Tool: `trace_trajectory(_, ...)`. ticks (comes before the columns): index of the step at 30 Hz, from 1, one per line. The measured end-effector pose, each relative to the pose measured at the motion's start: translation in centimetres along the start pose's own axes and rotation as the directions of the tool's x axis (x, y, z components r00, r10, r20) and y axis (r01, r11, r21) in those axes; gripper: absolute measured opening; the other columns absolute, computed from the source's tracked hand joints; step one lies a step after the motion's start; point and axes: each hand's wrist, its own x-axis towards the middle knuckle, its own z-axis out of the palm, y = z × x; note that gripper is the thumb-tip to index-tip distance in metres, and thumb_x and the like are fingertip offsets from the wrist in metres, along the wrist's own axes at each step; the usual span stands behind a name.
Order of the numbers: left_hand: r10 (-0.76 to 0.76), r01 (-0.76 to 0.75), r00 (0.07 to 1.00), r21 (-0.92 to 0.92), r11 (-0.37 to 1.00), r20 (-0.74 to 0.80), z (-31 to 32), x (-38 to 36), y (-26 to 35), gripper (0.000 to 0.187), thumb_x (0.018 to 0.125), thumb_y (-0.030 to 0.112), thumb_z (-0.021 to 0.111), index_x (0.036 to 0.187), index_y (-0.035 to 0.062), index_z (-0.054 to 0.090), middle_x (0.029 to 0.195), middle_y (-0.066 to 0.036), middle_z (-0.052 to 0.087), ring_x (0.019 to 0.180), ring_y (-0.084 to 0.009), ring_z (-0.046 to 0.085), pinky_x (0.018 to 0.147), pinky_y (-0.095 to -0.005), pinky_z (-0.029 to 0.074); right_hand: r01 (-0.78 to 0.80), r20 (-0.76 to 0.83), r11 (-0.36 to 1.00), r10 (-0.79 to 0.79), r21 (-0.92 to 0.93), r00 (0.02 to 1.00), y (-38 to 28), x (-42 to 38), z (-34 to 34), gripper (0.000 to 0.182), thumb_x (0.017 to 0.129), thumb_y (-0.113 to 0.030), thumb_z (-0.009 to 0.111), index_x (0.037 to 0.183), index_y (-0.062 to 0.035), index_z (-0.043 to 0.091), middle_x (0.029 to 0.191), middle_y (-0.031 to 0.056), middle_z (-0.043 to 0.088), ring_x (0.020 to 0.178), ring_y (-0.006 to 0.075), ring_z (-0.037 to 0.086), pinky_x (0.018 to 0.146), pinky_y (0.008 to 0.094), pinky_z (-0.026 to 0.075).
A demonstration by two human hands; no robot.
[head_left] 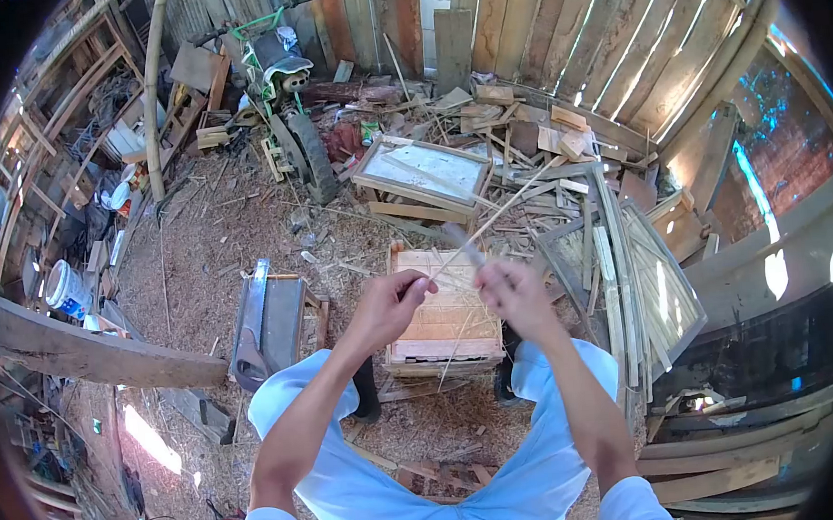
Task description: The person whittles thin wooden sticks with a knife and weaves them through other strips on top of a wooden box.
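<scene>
My left hand (395, 304) is closed, pinching the near end of a thin wooden stick (513, 202) between thumb and fingers. The stick slants up and away to the right. In a closed fist, my right hand (516, 297) grips a knife (465, 242), its blade smeared by motion and pointing up and left close to the stick. Both hands are above a low wooden box (445, 330) with a slatted top, standing between my knees. Thin slivers (458, 338) of wood lie across that top.
A handsaw (252, 322) rests on a small stool (285, 318) to the left. Beyond the box stand a framed panel (421, 172) and a small motorbike (294, 124). Scrap wood (523, 130) is heaped at the back; frames and strips (617, 267) lean at right. Shavings cover the ground.
</scene>
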Motion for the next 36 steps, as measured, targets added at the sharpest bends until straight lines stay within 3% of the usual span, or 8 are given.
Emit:
trace_trajectory(5, 0.018, 0.021, 0.995, -0.398, 0.917, 0.094, 1.4, 0.1, 0.2, 0.023, 0.097, 0.019, 0.049, 0.092, 0.0013, 0.062, 0.069, 0.005, 0.048, 0.059, -0.0025, 0.038, 0.051, -0.0202, 0.032, -0.007, 0.21, 0.998, -0.005, 0.056, 0.978, 0.4, 0.1, 1.8, 0.03, 0.096, -0.028, 0.052, 0.082, -0.0024, 0.058, 0.06, -0.0054, 0.04, 0.051, 0.0032, 0.034, 0.045, 0.0201, 0.025)
trace_trajectory(9, 0.077, -0.043, 0.992, -0.303, 0.952, 0.099, 1.1, 0.1, 0.9, 0.025, 0.098, 0.022, 0.048, 0.091, 0.0021, 0.061, 0.068, 0.006, 0.045, 0.056, -0.0016, 0.035, 0.048, -0.0191, 0.028, -0.037, 0.283, 0.999, 0.031, 0.019, 0.959, 0.0, 0.4, 0.7, 0.034, 0.096, -0.032, 0.052, 0.081, -0.0026, 0.058, 0.057, -0.0067, 0.038, 0.05, 0.003, 0.031, 0.044, 0.0202, 0.023)
trace_trajectory(11, -0.019, 0.124, 0.976, -0.486, 0.865, 0.215, 1.0, 0.2, 1.2, 0.024, 0.099, 0.024, 0.048, 0.091, 0.0042, 0.059, 0.065, 0.008, 0.04, 0.054, -0.0009, 0.031, 0.046, -0.0186, 0.024, -0.047, 0.275, 0.998, 0.036, 0.034, 0.961, -0.2, 0.3, 0.3, 0.035, 0.096, -0.034, 0.053, 0.08, -0.0026, 0.058, 0.057, -0.007, 0.038, 0.05, 0.0029, 0.031, 0.044, 0.0202, 0.023)
trace_trajectory(20, 0.013, 0.175, 0.954, -0.591, 0.787, 0.3, 0.7, 0.1, 1.4, 0.023, 0.099, 0.026, 0.048, 0.088, 0.0075, 0.056, 0.064, 0.01, 0.033, 0.052, -0.0007, 0.025, 0.044, -0.0182, 0.019, -0.048, 0.237, 0.999, 0.048, -0.003, 0.97, 0.0, 0.7, -0.2, 0.034, 0.093, -0.032, 0.057, 0.078, -0.0023, 0.062, 0.062, -0.0033, 0.046, 0.058, 0.0059, 0.04, 0.053, 0.023, 0.031)
trace_trajectory(22, -0.005, 0.19, 0.952, -0.575, 0.796, 0.307, 0.4, 0.2, 1.0, 0.023, 0.099, 0.025, 0.047, 0.088, 0.0074, 0.056, 0.064, 0.01, 0.033, 0.052, -0.0008, 0.025, 0.044, -0.0183, 0.019, 0.119, 0.116, 0.993, -0.117, -0.006, 0.986, 0.5, 0.9, -0.4, 0.032, 0.093, -0.031, 0.058, 0.078, -0.003, 0.062, 0.064, -0.0022, 0.05, 0.059, 0.0057, 0.043, 0.052, 0.0241, 0.033)
trace_trajectory(24, -0.02, 0.204, 0.948, -0.558, 0.804, 0.318, -0.2, -0.3, -0.2, 0.023, 0.099, 0.025, 0.047, 0.089, 0.0072, 0.056, 0.064, 0.01, 0.033, 0.052, -0.001, 0.026, 0.044, -0.0185, 0.019, -0.022, -0.192, 1.0, 0.018, -0.021, 0.981, -0.4, 1.7, -3.9, 0.028, 0.095, -0.027, 0.054, 0.078, -0.0048, 0.059, 0.063, -0.0031, 0.048, 0.054, 0.0043, 0.041, 0.047, 0.0225, 0.031)
trace_trajectory(29, 0.017, 0.114, 0.959, -0.442, 0.89, 0.282, -1.0, -0.8, -2.6, 0.024, 0.1, 0.025, 0.045, 0.094, 0.0048, 0.057, 0.064, 0.008, 0.032, 0.055, -0.0023, 0.026, 0.047, -0.0187, 0.021, -0.056, -0.242, 0.987, 0.092, 0.148, 0.966, 1.2, 2.2, -7.8, 0.027, 0.098, -0.026, 0.047, 0.079, -0.0083, 0.052, 0.06, -0.0063, 0.037, 0.045, 0.0017, 0.028, 0.039, 0.0178, 0.023)
trace_trajectory(36, 0.009, 0.204, 0.939, -0.578, 0.79, 0.344, -0.3, -0.3, -1.1, 0.024, 0.101, 0.025, 0.042, 0.096, 0.0054, 0.056, 0.065, 0.008, 0.029, 0.055, -0.0026, 0.024, 0.047, -0.0184, 0.021, 0.07, -0.222, 0.909, 0.026, 0.411, 0.975, 0.0, 1.3, -5.1, 0.028, 0.098, -0.03, 0.048, 0.082, -0.0076, 0.052, 0.061, -0.0058, 0.04, 0.046, 0.0015, 0.03, 0.039, 0.0164, 0.025)
